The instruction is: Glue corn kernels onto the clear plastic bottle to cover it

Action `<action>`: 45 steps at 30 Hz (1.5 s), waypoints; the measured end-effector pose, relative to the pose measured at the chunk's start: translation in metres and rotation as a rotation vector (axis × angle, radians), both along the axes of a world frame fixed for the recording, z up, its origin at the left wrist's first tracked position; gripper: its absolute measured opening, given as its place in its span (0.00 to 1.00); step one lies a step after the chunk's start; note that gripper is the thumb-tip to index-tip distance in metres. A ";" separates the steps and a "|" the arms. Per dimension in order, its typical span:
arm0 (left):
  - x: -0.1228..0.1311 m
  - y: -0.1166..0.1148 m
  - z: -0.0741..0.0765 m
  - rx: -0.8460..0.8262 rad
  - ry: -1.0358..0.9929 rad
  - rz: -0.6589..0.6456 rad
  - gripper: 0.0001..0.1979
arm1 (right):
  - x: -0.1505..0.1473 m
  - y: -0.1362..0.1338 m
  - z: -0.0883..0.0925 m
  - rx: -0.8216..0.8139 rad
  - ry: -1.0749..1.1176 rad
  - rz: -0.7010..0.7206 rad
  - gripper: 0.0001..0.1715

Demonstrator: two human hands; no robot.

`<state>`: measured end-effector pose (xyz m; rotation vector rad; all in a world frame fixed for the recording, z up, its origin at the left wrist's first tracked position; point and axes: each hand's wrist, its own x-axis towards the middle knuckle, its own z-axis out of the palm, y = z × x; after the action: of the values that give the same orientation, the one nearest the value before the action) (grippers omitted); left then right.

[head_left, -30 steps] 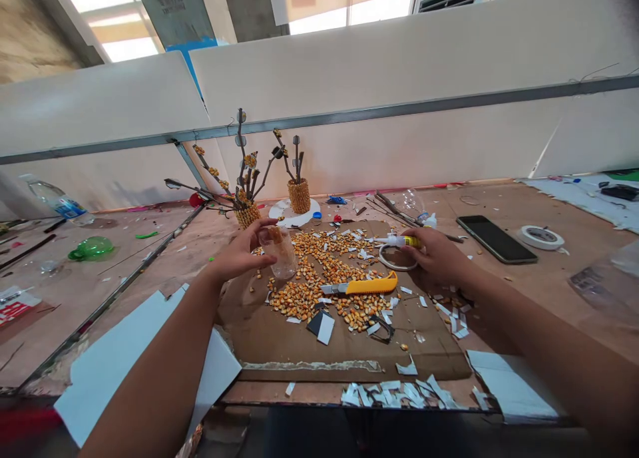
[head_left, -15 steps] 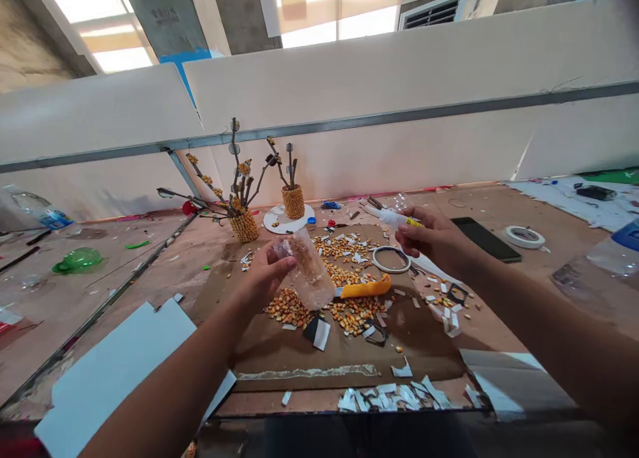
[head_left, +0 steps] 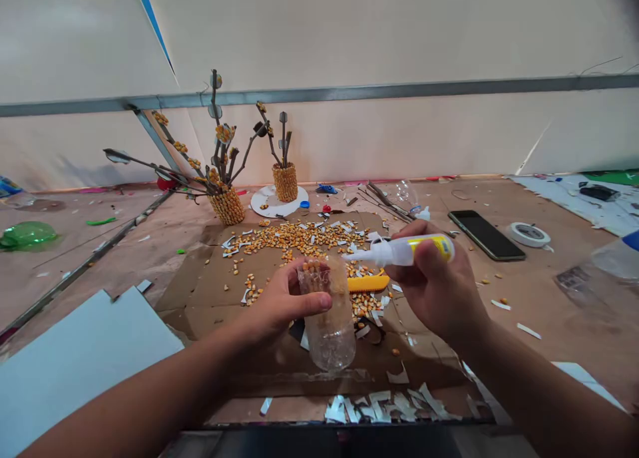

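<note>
Where the bench runs off at far left, a blue-labelled clear bottle point(head_left: 10, 188) is cut by the frame, print too small to read. Green bottle piece point(head_left: 30, 235) lies just in front of it, green strip point(head_left: 101, 222) further right. White board point(head_left: 84, 358) fills the near left corner, left forearm over part of it.

Next, a kernel-covered pot point(head_left: 228, 206) full of twigs leans right; a smaller kernel-covered pot point(head_left: 285, 182) stands upright on a white disc point(head_left: 262, 204). Blue cap point(head_left: 304, 205) just beside the disc.

Left hand point(head_left: 289, 301) pinches the clear plastic cup point(head_left: 332, 335) by its wall near the rim — thumb on the near side, other fingers mostly hidden. Cup is mid-bench above the cardboard point(head_left: 194, 271), tilted, base toward the near edge. It blocks part of the corn kernels point(head_left: 299, 238) and the blade end of the yellow cutter point(head_left: 369, 283).

Right hand point(head_left: 434, 285) is wrapped round a white nozzle bottle point(head_left: 399, 251), nozzle pointing left at the cup rim — can't tell if touching. Yellow label, lettering illegible. Paper scraps point(head_left: 384, 406) sit along the near edge.

Further right: loose twigs point(head_left: 387, 202), dark-screened phone point(head_left: 486, 235), tape roll point(head_left: 529, 234), then a blue-capped clear bottle point(head_left: 616, 261) at the frame edge.
</note>
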<state>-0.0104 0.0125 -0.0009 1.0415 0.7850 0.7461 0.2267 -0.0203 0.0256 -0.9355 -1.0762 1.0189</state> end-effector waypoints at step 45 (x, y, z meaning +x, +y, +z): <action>0.006 -0.016 0.007 -0.176 -0.035 -0.074 0.37 | -0.005 -0.015 -0.019 0.388 -0.173 0.009 0.12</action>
<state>-0.0048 -0.0032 0.0064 0.8922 0.7637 0.6195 0.2218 -0.0353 0.0066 -0.7097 -1.3651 0.7086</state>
